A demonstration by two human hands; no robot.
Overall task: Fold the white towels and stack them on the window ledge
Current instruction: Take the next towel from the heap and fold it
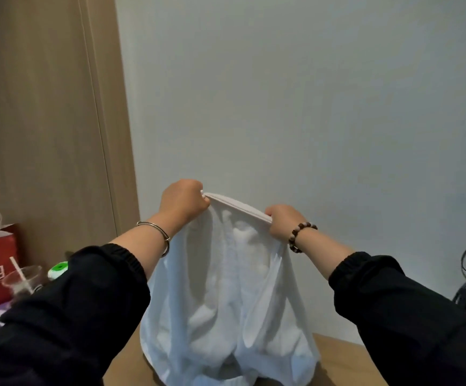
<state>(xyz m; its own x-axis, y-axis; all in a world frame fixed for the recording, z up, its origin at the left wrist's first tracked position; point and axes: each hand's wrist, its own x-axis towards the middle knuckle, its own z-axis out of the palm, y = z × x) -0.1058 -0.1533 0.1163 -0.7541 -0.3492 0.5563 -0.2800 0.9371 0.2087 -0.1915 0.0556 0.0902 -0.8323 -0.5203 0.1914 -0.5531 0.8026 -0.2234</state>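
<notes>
Black-sleeved left hand [183, 200] and right hand [280, 221] clench white towel [226, 288] edge; cup [29, 275] holds straw [16, 268].

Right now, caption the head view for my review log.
The left hand and right hand grip a white towel by its top edge, letting it hang before a pale wall.
</notes>
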